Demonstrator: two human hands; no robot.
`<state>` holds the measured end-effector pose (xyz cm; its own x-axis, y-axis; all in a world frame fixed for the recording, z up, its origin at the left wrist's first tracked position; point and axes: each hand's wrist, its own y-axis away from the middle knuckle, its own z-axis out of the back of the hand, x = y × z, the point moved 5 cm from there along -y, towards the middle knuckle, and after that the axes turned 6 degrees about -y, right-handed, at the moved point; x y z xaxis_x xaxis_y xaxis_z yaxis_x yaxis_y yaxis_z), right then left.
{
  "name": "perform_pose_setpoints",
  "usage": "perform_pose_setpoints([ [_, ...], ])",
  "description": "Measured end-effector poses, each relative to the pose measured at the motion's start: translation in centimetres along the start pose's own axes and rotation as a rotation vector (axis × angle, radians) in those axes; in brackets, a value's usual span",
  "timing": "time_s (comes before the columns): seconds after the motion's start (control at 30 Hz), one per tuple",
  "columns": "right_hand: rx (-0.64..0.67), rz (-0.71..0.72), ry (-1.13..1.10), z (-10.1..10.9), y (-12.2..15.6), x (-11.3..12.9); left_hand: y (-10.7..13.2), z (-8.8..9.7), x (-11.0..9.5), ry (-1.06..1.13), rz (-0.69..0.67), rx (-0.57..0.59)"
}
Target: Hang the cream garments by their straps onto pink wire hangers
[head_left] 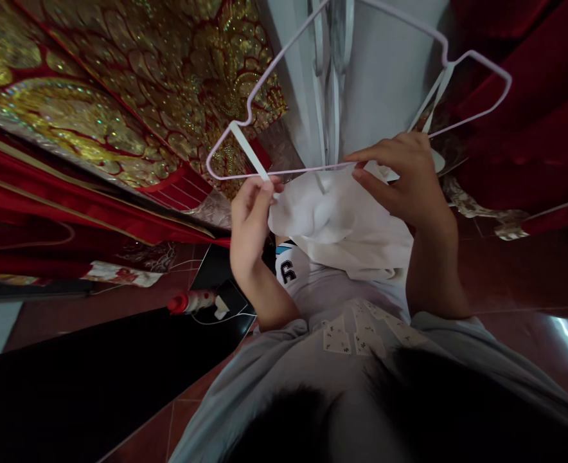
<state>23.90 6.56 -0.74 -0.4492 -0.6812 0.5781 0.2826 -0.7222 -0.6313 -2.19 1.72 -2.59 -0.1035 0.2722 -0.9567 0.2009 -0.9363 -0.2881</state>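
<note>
A thin pink hanger [277, 61] is held out in front of me, its hook end beyond the top edge of the view. A white strapped garment [356, 225] hangs from it, with one strap [249, 151] looped at the left notch and another at the right notch. My left hand [257, 222] is closed, pinching the left strap just below the hanger's bottom bar. With thumb and index finger, my right hand [404, 177] pinches the bottom bar near its middle. Behind the right hand, part of the bar is hidden.
Red and gold sequined garments [168, 83] hang at the left, with dark red cloth [529, 96] at the right. Below left, a black tabletop [120, 373] carries a red-capped bottle [192, 301] and a cable. Grey-white panels stand behind the hanger.
</note>
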Motion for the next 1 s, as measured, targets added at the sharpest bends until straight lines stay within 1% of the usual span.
perform_pose_setpoints([
  [0.07,0.018,-0.006,-0.025,0.2,-0.1,0.1,0.4,0.6,-1.5,0.071,-0.003,0.028],
  [0.13,0.03,-0.016,-0.045,0.6,-0.1,0.2,0.4,1.3,-3.1,0.171,-0.024,0.005],
  [0.2,0.035,-0.03,-0.057,1.0,-0.2,0.3,0.1,2.2,-4.5,0.287,-0.063,-0.105],
  [0.27,0.043,-0.024,-0.068,1.5,-0.3,0.4,-0.4,3.2,-5.2,0.387,-0.104,-0.259],
  [0.3,0.049,-0.012,-0.072,1.7,-0.3,0.4,-0.7,3.8,-5.2,0.422,-0.124,-0.331],
  [0.37,0.052,0.015,-0.08,1.9,-0.3,0.5,-1.1,4.8,-4.5,0.43,-0.151,-0.464],
  [0.47,0.048,0.025,-0.087,1.7,-0.1,0.3,-1.1,5.9,-2.3,0.313,-0.112,-0.645],
  [0.5,0.049,0.024,-0.091,1.4,0.0,0.3,-1.0,5.9,-1.6,0.261,-0.08,-0.663],
  [0.53,0.05,0.02,-0.095,1.0,0.1,0.3,-1.0,5.6,-1.1,0.216,-0.051,-0.636],
  [0.57,0.049,0.017,-0.1,0.6,0.2,0.4,-1.0,4.9,-0.7,0.187,-0.03,-0.564],
  [0.67,0.042,0.023,-0.129,-0.5,0.4,0.9,-1.1,1.4,-0.9,0.211,-0.03,-0.26],
  [0.7,0.034,0.035,-0.143,-0.6,0.5,1.1,-1.0,0.4,-1.1,0.238,-0.046,-0.206],
  [0.73,0.011,0.05,-0.157,-0.6,0.5,1.3,-1.0,-0.5,-1.4,0.263,-0.064,-0.184],
  [0.77,-0.042,0.073,-0.169,-0.2,0.6,1.3,-1.0,-1.2,-1.6,0.282,-0.082,-0.181],
  [0.8,-0.141,0.1,-0.179,0.6,0.7,1.2,-1.0,-1.6,-1.7,0.293,-0.098,-0.189],
  [0.87,-0.442,0.144,-0.193,2.8,1.2,0.4,-1.1,-2.1,-1.7,0.299,-0.12,-0.208],
  [0.9,-0.578,0.141,-0.19,4.0,1.7,-0.2,-1.2,-2.2,-1.5,0.306,-0.124,-0.212],
  [0.93,-0.664,0.111,-0.179,4.8,2.0,-0.9,-1.3,-2.2,-1.4,0.317,-0.128,-0.218],
  [0.97,-0.682,0.056,-0.161,5.3,2.1,-1.5,-1.4,-2.1,-1.2,0.331,-0.133,-0.223],
  [1.0,-0.631,-0.008,-0.139,5.5,2.0,-1.9,-1.4,-2.1,-1.1,0.347,-0.14,-0.227],
])
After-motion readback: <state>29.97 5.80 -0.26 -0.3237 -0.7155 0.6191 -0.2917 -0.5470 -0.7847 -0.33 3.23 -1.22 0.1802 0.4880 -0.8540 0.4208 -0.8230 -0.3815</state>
